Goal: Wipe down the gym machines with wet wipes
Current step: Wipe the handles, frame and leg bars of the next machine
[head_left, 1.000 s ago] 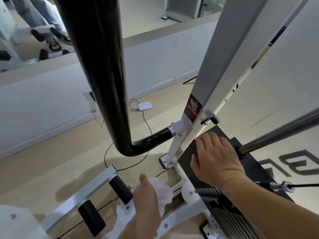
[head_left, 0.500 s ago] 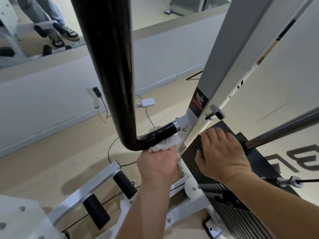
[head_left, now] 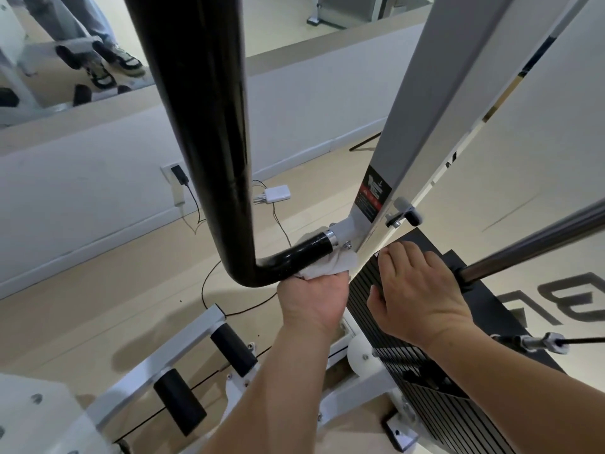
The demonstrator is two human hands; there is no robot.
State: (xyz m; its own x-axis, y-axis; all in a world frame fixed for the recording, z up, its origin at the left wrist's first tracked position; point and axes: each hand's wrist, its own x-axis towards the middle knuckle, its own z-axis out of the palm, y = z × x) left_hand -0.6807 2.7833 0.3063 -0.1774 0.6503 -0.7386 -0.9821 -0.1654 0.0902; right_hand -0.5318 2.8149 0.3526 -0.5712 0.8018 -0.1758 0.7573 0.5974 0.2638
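A thick glossy black tube (head_left: 203, 132) of the gym machine runs down from the top and bends right into a white upright post (head_left: 422, 103). My left hand (head_left: 311, 299) grips a crumpled white wet wipe (head_left: 330, 265) and presses it against the underside of the tube's lower bend, close to the chrome collar. My right hand (head_left: 419, 290) rests flat on top of the black weight stack (head_left: 422, 381), fingers spread and holding nothing.
A steel guide rod (head_left: 537, 244) crosses at right above a cable end fitting (head_left: 540, 342). White frame bars with black rollers (head_left: 178, 401) lie below left. A white charger (head_left: 277, 194) and cords lie on the floor by the wall socket. A mirror reflects a person's legs at top left.
My left hand rose with the wipe from down by the white frame to the tube's lower bend and now holds it there. My right hand stayed on the weight stack.
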